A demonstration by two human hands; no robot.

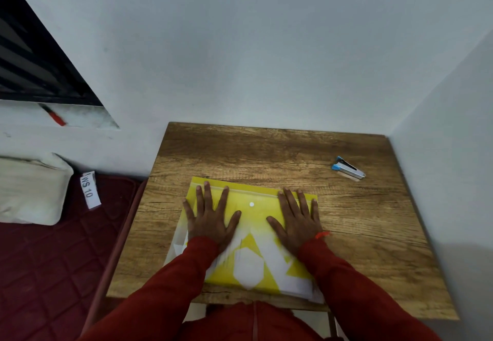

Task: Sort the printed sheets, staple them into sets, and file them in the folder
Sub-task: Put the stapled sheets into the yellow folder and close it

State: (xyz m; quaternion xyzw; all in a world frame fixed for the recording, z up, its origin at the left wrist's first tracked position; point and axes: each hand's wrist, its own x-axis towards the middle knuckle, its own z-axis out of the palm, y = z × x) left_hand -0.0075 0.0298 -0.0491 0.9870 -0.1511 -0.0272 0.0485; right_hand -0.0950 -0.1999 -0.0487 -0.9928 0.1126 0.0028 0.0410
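Observation:
A yellow folder (pixel 253 215) with white shapes and a white snap button lies flat on the wooden table (pixel 266 151), near its front edge. White printed sheets (pixel 177 239) stick out from under the folder at its left and bottom right edges. My left hand (pixel 210 218) lies flat on the folder's left half, fingers spread and straight. On the right half rests my right hand (pixel 296 219), spread the same way. A blue and silver stapler (pixel 348 171) sits apart at the table's far right.
The table stands in a corner, with white walls behind and to the right. To the left is a dark red mattress (pixel 48 260) with a cream pillow (pixel 29 188) and a white label. A red-handled tool (pixel 54 116) lies on the window ledge.

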